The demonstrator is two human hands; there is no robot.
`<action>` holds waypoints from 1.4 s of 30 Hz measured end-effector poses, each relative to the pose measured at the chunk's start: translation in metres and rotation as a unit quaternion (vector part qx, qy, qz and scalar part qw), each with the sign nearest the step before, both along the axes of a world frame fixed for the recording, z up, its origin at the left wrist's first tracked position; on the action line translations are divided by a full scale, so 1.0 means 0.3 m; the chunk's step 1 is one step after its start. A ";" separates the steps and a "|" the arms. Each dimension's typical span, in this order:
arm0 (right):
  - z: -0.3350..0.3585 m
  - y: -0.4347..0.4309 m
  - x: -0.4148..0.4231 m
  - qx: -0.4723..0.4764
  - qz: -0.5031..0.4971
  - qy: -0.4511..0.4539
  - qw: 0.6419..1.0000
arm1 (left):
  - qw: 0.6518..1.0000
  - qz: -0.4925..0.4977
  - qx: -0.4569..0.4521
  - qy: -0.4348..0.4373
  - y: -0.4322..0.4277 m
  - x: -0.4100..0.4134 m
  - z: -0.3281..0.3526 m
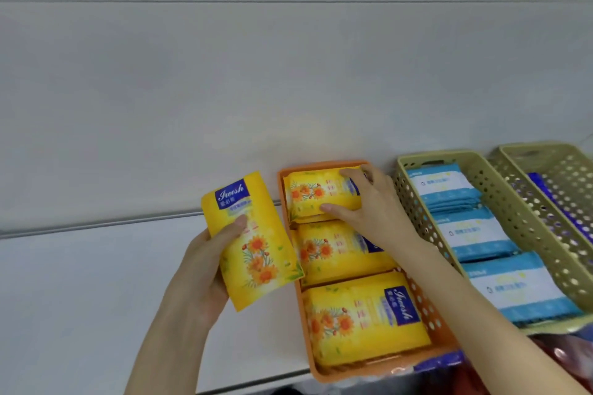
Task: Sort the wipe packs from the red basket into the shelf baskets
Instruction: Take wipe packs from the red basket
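Observation:
An orange shelf basket [426, 308] holds three piles of yellow wipe packs with orange flowers. My right hand [369, 202] grips the topmost yellow pack [316, 191] at the far end of that basket, thumb on its near edge and fingers over its far edge. My left hand [205, 263] holds another yellow pack [253, 240] upright just left of the orange basket, thumb pressed on its front. The red basket shows only as a red patch [568, 359] at the bottom right corner.
A green basket [500, 199] to the right holds several blue-and-white packs [475, 234]. A second green basket [564, 176] further right holds dark blue packs. All stand on a white shelf [80, 282] against a pale wall. A dark blue pack [439, 359] lies below the orange basket.

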State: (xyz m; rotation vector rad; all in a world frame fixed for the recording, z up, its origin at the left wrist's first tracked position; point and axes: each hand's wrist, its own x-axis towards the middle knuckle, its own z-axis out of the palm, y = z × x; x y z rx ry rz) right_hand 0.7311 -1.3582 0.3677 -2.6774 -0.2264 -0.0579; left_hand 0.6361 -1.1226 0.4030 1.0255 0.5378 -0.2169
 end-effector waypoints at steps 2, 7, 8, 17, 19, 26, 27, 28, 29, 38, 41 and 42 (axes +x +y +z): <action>-0.016 0.002 0.013 0.015 -0.001 -0.004 1.000 | 1.000 -0.001 0.012 -0.004 -0.003 0.001 0.005; -0.026 0.012 0.027 0.039 0.007 0.001 0.999 | 0.998 -0.020 0.064 -0.013 -0.003 -0.003 0.016; -0.019 0.013 0.026 0.039 0.010 0.007 0.999 | 0.997 -0.027 0.073 -0.015 -0.002 -0.005 0.021; 0.252 0.056 -0.110 0.351 0.087 0.046 0.931 | 0.973 -0.156 0.152 -0.082 -0.028 0.010 0.098; 0.272 0.075 -0.146 0.318 0.113 0.069 0.939 | 0.962 -0.184 0.174 -0.104 -0.056 0.016 0.115; 0.241 0.009 -0.239 0.453 0.017 0.129 0.882 | 0.927 -0.226 0.262 -0.147 -0.132 0.022 0.126; 0.225 -0.015 -0.248 0.464 -0.010 0.145 0.874 | 0.921 -0.221 0.281 -0.154 -0.138 0.024 0.122; 0.210 -0.044 -0.255 0.481 -0.047 0.159 0.861 | 0.918 -0.203 0.301 -0.161 -0.140 0.028 0.114; 0.198 -0.077 -0.262 0.508 -0.092 0.166 0.840 | 0.917 -0.172 0.319 -0.166 -0.135 0.031 0.102; 0.074 -0.099 -0.271 0.399 -0.229 0.070 0.885 | 0.951 -0.095 0.294 -0.010 -0.207 -0.050 -0.067; 0.040 -0.069 -0.269 0.314 -0.207 0.057 0.925 | 0.953 -0.113 0.282 0.014 -0.237 -0.063 -0.090; 0.039 -0.071 -0.269 0.290 -0.199 0.040 0.935 | 0.953 -0.114 0.279 0.020 -0.241 -0.062 -0.094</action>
